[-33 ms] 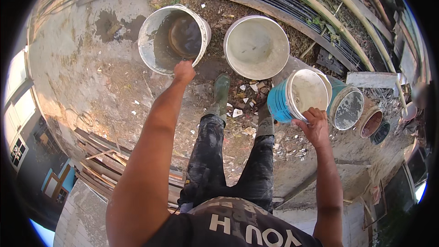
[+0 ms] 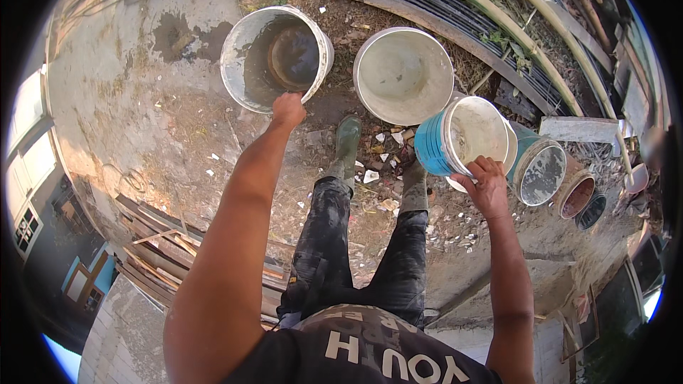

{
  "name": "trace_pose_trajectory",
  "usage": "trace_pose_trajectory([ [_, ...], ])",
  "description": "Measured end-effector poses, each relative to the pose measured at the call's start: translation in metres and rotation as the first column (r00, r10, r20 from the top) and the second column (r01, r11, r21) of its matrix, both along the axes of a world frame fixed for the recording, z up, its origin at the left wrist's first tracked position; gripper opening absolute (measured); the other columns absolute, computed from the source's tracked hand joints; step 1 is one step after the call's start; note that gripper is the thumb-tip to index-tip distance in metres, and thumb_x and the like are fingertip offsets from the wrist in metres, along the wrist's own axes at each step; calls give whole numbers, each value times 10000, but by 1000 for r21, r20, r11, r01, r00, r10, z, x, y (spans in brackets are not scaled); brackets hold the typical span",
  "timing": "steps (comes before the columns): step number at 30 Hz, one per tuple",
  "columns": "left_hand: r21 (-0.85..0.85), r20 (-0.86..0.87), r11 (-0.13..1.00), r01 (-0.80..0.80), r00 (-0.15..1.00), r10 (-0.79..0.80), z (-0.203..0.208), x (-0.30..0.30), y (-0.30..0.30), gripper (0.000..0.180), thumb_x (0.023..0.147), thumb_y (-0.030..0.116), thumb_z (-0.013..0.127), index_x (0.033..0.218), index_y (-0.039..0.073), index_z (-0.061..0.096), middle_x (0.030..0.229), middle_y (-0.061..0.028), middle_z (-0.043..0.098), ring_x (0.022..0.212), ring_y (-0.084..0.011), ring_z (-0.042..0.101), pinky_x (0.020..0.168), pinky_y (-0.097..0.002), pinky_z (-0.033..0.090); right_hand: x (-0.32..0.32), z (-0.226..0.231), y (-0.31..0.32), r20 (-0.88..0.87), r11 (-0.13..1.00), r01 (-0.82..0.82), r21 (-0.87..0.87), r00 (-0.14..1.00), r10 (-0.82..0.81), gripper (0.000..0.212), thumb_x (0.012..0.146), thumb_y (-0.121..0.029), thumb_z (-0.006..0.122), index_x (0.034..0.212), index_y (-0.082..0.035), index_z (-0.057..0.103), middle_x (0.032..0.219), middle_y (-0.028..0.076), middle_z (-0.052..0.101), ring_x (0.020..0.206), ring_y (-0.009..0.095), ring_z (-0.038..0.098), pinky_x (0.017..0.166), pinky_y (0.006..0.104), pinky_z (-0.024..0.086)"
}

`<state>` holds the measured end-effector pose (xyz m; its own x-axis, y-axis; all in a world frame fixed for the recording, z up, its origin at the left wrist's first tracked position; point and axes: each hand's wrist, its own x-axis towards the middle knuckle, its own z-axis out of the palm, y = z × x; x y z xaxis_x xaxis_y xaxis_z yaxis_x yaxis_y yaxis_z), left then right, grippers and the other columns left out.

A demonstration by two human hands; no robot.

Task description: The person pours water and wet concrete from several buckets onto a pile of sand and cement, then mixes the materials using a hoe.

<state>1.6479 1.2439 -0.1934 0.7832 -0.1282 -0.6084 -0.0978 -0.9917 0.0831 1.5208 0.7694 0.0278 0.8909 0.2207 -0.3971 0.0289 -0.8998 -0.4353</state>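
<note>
My left hand [image 2: 288, 109] is closed on the near rim of a large white bucket [image 2: 245, 64], which has a dark, wet-looking bottom and tilts toward me. To its right a second white bucket [image 2: 368, 85] stands by itself, its inside pale grey. My right hand [image 2: 486, 188] grips the near rim of a blue bucket [image 2: 429, 144] with a whitish inside. That bucket is tipped, its mouth facing right and up. Another pale rim shows just behind it, partly hidden.
Right of the blue bucket lie a teal bucket [image 2: 543, 174] with a grey-crusted inside, a reddish-brown one [image 2: 577, 196] and a dark one [image 2: 592, 212]. Bamboo poles [image 2: 491, 13] and pipes line the far side. Broken white shards [image 2: 371, 176] litter the dirt around my boots [image 2: 348, 139]. Planks [image 2: 160, 259] lie at left.
The blue bucket has shifted slightly left and away from me with my right hand, closer to the middle white bucket. My left hand keeps its grip.
</note>
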Motion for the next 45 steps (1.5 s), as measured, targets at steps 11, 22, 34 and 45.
trace_pose_trajectory([
  [11,-201,-110,952,231,960,-256,327,-53,17,332,750,151,620,1063,118,727,850,-188,714,842,-393,691,745,-524,546,-5,102,171,-929,171,971,164,210,-305,1213,793,-613,765,1571,25,86,1530,274,349,1374,426,412,1000,483,488],
  [22,-509,386,860,-25,887,254,486,-89,129,996,748,462,807,1555,167,303,1567,-235,321,1438,-372,356,1166,-600,236,3,181,306,-755,173,889,424,452,-476,578,824,-74,604,1339,74,388,1176,231,587,1043,311,634,662,420,604],
  [34,-890,-417,-52,-454,761,497,484,0,27,841,807,-98,557,1572,86,262,1454,-172,498,1219,-224,573,990,-345,503,23,234,229,-613,-82,800,594,384,-691,552,812,-37,510,1353,-48,404,1224,156,565,1019,302,648,756,466,627],
  [45,-849,-529,-230,-476,759,379,536,-23,-30,850,696,-99,554,1513,11,349,1226,-85,589,1012,-163,607,850,-285,517,-19,243,176,-622,-336,585,738,396,-676,593,835,-13,524,1413,-12,392,1227,142,593,1022,244,638,834,376,567],
])
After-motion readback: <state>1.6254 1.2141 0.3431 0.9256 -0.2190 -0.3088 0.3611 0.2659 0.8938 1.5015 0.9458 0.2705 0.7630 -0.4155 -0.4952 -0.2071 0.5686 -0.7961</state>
